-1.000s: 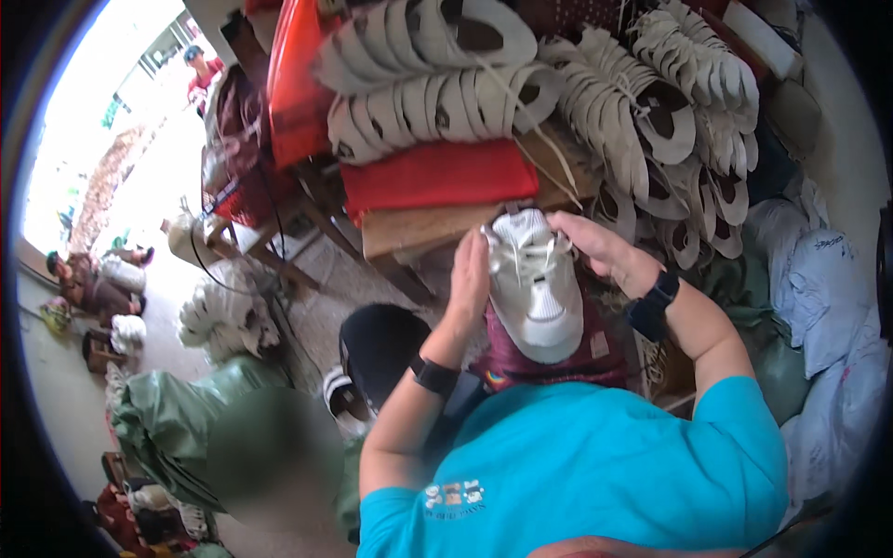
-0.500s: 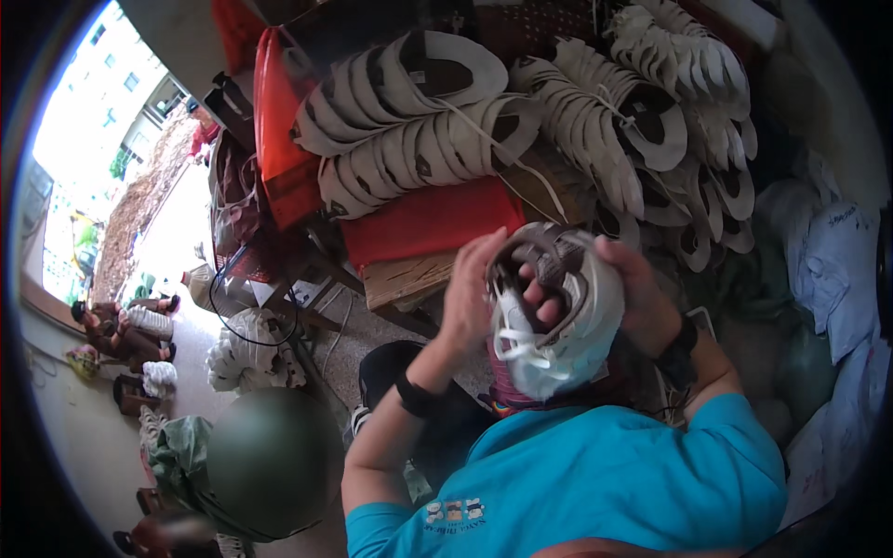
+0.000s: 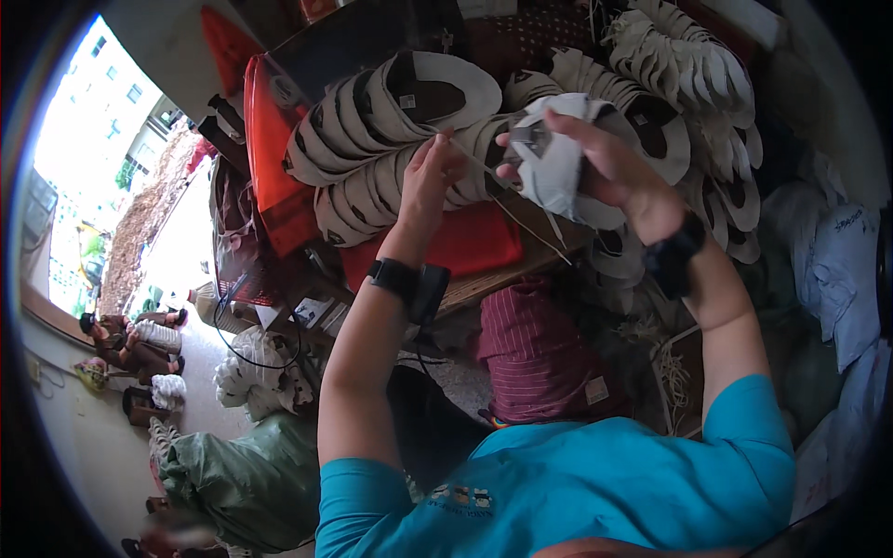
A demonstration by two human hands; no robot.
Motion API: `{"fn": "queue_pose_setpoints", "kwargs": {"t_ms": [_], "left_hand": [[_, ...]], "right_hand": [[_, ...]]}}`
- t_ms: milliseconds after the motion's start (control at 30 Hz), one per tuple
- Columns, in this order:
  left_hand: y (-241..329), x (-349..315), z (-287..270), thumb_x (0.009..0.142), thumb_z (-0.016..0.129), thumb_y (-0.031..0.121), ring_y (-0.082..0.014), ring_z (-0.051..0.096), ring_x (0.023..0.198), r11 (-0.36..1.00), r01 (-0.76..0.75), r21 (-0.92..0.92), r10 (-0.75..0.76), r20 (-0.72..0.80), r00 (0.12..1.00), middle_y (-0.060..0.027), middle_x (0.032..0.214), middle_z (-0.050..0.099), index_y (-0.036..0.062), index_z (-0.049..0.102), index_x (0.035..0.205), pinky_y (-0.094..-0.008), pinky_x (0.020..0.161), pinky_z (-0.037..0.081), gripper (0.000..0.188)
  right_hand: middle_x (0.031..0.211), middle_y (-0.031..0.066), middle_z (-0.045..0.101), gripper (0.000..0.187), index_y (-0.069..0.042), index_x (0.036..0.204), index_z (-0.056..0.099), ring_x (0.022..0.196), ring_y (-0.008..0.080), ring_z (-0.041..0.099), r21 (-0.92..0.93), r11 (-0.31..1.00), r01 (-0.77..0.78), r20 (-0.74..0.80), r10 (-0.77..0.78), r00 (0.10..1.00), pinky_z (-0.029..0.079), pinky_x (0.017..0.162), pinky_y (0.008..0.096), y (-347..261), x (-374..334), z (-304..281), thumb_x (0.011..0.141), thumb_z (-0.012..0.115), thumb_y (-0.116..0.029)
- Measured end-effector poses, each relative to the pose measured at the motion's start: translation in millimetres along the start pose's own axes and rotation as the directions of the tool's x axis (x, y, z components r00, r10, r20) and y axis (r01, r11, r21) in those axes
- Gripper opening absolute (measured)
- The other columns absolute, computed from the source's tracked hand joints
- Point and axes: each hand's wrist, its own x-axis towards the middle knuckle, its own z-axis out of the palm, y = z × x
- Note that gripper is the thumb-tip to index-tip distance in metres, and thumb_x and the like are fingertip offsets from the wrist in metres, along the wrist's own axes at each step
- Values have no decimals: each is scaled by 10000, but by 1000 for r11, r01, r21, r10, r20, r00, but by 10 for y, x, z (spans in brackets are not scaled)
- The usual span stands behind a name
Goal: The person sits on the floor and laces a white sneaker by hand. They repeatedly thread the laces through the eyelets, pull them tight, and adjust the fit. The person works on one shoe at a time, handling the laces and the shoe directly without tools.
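Over the stacked shoe uppers, my right hand (image 3: 619, 172) grips a white shoe upper (image 3: 555, 167) with a grey-brown patch, thumb on top. Motion blurs the piece a little. To its left, my left hand (image 3: 430, 177) is raised with its fingers pinched on a thin white lace (image 3: 476, 164). That lace slants down to the right across the stack. Behind my hands lie two long rows of nested off-white shoe uppers (image 3: 349, 116) with dark linings, on a red cloth (image 3: 502, 237) over a wooden bench.
More rows of shoe uppers (image 3: 688, 70) lie at the right, beside pale sacks (image 3: 837, 270). A striped maroon cloth (image 3: 539, 363) covers my lap. Cut laces (image 3: 674, 372) hang at its right. On the left are a green sack (image 3: 242, 474), a white bundle (image 3: 256, 372) and other people seated.
Both hands have moved forward from above my lap to the stack. The upper, held between both hands before, is now in my right hand alone; my left hand has gone to the lace.
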Motion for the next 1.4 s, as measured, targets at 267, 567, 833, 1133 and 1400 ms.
{"fn": "queue_pose_setpoints", "kwargs": {"t_ms": [267, 567, 833, 1133, 1400], "left_hand": [[15, 51, 72, 1048, 423, 306, -215, 560, 1121, 952, 18, -305, 17, 111, 994, -124, 1209, 607, -73, 525, 1289, -383, 984, 439, 461], [164, -82, 93, 1035, 465, 320, -191, 588, 1071, 938, 18, -345, 40, 160, 986, -108, 1192, 628, -54, 571, 1260, -353, 969, 446, 450], [86, -403, -232, 997, 577, 298, -121, 597, 998, 1000, -3, 0, 3, 107, 994, -48, 1161, 644, 13, 606, 1246, -289, 920, 465, 380], [72, -516, -615, 973, 612, 226, -132, 626, 942, 970, -109, 215, 128, -77, 989, -77, 1135, 642, 17, 641, 1174, -289, 856, 505, 291], [384, -87, -283, 794, 654, 64, -275, 676, 873, -117, -643, 757, 486, 608, 628, -167, 1221, 572, 29, 542, 1247, -366, 738, 558, 467]], "right_hand": [[1005, 60, 665, 243, -70, 1095, 593, 874, 169, 655, 86, 989, -120, -5, 121, 993, 543, 782, 328, 228, 797, -209, 991, 531, -281], [1034, 25, 654, 379, -81, 1136, 598, 918, 116, 619, -236, 939, -250, -95, 234, 968, 508, 812, 282, 90, 907, -122, 1037, 423, -402], [1040, 105, 703, 716, 34, 1089, 643, 957, 254, 650, -935, 276, -223, -312, -336, 889, 485, 895, 340, -269, 1873, -191, 968, 380, -620], [1538, 161, 351, 844, -22, 1470, 371, 1430, 233, 302, -637, 759, -131, -222, -18, 975, 232, 1144, 306, 419, 2439, 383, 957, 313, -689], [895, 333, 653, 963, 62, 954, 710, 989, 421, 638, -990, 119, -82, -92, -78, 993, 469, 909, 410, 184, 2362, 300, 907, 244, -779]]}}
